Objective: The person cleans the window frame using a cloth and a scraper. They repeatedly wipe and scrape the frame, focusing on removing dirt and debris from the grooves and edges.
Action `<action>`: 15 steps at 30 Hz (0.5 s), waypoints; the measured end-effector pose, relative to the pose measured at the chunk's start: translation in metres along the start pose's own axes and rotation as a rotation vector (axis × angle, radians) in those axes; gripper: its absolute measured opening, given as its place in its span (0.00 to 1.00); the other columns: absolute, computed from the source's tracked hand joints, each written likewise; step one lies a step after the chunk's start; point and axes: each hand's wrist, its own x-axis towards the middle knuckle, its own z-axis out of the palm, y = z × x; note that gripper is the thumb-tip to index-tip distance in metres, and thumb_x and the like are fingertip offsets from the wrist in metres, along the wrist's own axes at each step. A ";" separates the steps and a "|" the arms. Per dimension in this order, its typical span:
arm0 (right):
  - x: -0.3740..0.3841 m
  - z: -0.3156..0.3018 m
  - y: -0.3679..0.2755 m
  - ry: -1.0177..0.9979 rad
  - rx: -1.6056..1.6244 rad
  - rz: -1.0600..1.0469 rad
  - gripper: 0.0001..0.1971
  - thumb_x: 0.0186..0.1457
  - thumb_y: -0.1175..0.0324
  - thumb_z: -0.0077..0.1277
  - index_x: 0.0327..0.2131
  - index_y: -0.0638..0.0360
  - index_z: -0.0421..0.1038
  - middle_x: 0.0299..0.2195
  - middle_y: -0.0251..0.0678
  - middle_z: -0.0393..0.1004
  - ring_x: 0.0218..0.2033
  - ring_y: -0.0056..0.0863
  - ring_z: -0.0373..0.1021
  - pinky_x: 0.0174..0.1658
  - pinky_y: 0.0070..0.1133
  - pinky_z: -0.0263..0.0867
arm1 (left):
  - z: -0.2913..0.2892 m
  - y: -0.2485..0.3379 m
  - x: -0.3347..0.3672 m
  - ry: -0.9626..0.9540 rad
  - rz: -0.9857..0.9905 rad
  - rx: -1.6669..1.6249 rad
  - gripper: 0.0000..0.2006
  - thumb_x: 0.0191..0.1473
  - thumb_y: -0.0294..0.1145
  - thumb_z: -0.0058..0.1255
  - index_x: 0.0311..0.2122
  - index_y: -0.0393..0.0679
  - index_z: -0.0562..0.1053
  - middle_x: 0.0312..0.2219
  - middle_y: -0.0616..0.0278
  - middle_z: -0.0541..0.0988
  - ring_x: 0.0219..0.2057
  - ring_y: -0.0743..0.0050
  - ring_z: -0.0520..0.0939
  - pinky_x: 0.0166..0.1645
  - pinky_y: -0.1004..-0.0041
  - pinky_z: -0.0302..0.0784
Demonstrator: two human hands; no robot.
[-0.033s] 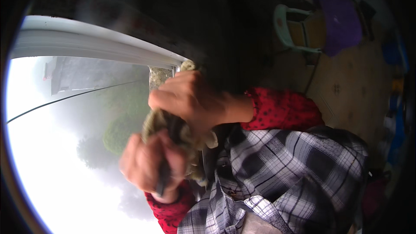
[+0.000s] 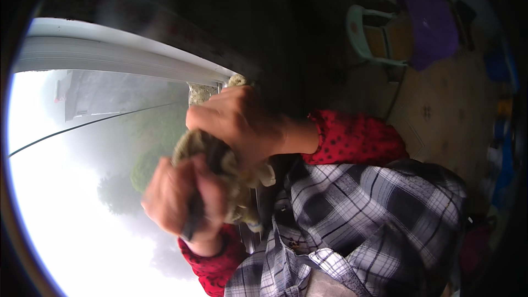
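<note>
A bunched beige cloth with dark patches, like a dirty rag, hangs between my two hands in front of the window opening. My right hand is closed around its upper part, with a bit of pale cloth showing above the knuckles. Below and to the left, my left hand is curled closed on the cloth's other end, blurred by motion. A dark strip shows at the heel of the left hand; I cannot tell what it is. Loose ends of the cloth dangle beside the window's edge.
A white window frame runs along the upper left, with foggy trees and a cable outside. At the upper right stand a pale green chair and a purple sheet-like thing. Blue things lie along the right edge of the tiled floor.
My left hand has shifted slightly left and up, drawing the cloth's end with it. The right hand has moved only a little to the left, still closed on the cloth.
</note>
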 end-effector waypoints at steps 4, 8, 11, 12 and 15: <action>0.004 -0.007 -0.020 0.003 0.173 0.176 0.22 0.39 0.56 0.66 0.31 0.58 0.66 0.20 0.38 0.71 0.22 0.44 0.73 0.26 0.33 0.66 | -0.021 0.019 0.028 -0.166 -0.159 -0.096 0.05 0.47 0.19 0.53 0.22 0.36 0.71 0.13 0.59 0.68 0.12 0.65 0.69 0.21 0.69 0.62; -0.004 0.001 -0.050 0.027 0.230 0.231 0.21 0.40 0.58 0.65 0.32 0.57 0.66 0.20 0.37 0.71 0.22 0.44 0.73 0.25 0.33 0.68 | -0.041 0.025 0.029 -0.271 -0.094 -0.103 0.04 0.46 0.21 0.53 0.22 0.36 0.72 0.12 0.59 0.69 0.11 0.65 0.70 0.20 0.70 0.63; -0.007 0.002 -0.048 -0.051 0.216 0.206 0.26 0.33 0.55 0.67 0.34 0.57 0.66 0.21 0.39 0.75 0.23 0.45 0.76 0.26 0.36 0.71 | -0.035 0.021 0.013 -0.184 -0.015 -0.063 0.04 0.44 0.24 0.54 0.23 0.35 0.74 0.12 0.58 0.69 0.10 0.64 0.71 0.18 0.70 0.63; -0.005 0.000 -0.047 -0.070 0.225 0.186 0.26 0.33 0.55 0.67 0.34 0.57 0.66 0.21 0.39 0.75 0.23 0.45 0.76 0.26 0.37 0.71 | -0.034 0.020 0.013 -0.164 0.028 -0.020 0.05 0.44 0.25 0.54 0.23 0.35 0.74 0.12 0.58 0.70 0.11 0.63 0.71 0.19 0.69 0.64; 0.009 -0.017 -0.016 -0.143 0.172 0.023 0.25 0.35 0.56 0.66 0.34 0.57 0.66 0.23 0.40 0.74 0.25 0.46 0.76 0.26 0.37 0.70 | -0.015 0.007 0.016 -0.077 0.185 0.034 0.07 0.44 0.29 0.53 0.25 0.35 0.75 0.14 0.55 0.71 0.14 0.58 0.73 0.21 0.66 0.67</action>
